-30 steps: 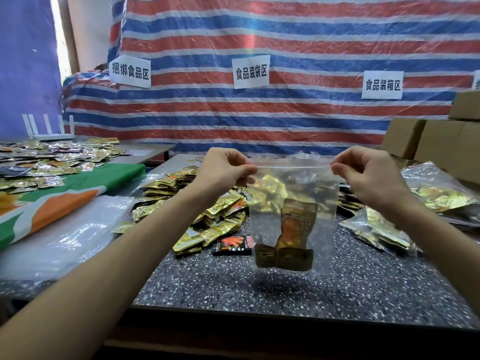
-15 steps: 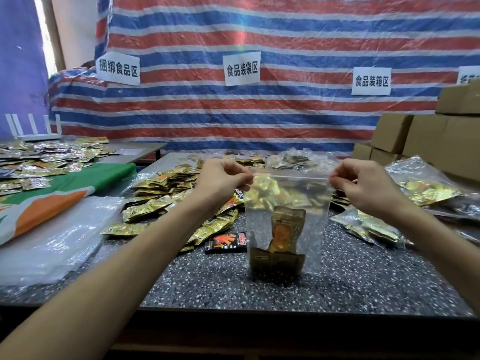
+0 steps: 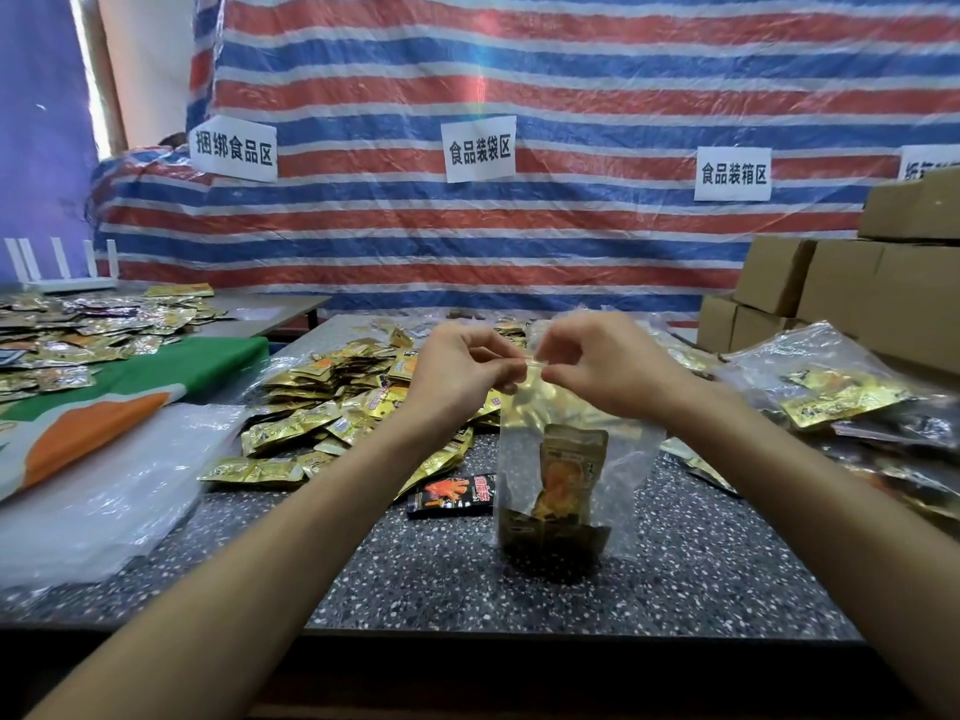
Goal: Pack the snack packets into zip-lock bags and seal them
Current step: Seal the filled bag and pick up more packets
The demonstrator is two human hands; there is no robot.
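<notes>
Zip-lock bag (image 3: 631,459) is steadied on table (image 3: 727,574). Its top is pinched by left hand (image 3: 460,376) and right hand (image 3: 605,366) for sealing.

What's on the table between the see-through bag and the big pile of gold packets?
A black snack packet with a red picture lies flat there, just left of the zip-lock bag, seen in the head view.

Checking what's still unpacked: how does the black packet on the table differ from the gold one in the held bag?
The black snack packet lies flat and loose on the table; the gold snack packet stands upright inside the clear zip-lock bag. The black one carries red-orange print, the gold one an orange picture. Both are small snack packets.
</notes>
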